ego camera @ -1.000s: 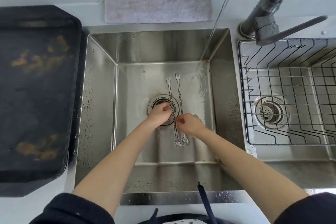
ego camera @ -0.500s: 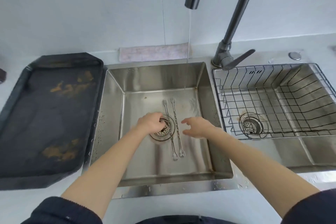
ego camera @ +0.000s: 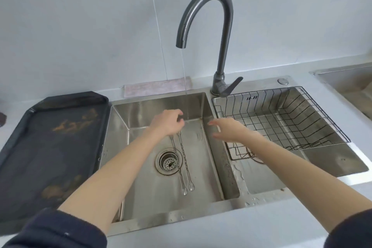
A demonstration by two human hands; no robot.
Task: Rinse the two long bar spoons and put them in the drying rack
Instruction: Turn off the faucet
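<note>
In the head view, 2 bar spoons [ego camera: 184,164] are lying side by side on the floor of the left sink basin [ego camera: 201,167], centre frame, beside the drain [ego camera: 168,162]. The left hand [ego camera: 168,122] is hovering over their far ends, fingers loosely curled, gripping nothing. The right hand [ego camera: 228,129] is hanging spread and empty near the drying rack [ego camera: 281,119] at centre right. A thin stream is falling from the faucet [ego camera: 209,26].

Left basin [ego camera: 213,169]: two bar spoons [ego camera: 184,159] side by side, right of drain [ego camera: 168,162]. Right basin: drying rack [ego camera: 281,119]. Tray [ego camera: 46,147] far left.
</note>
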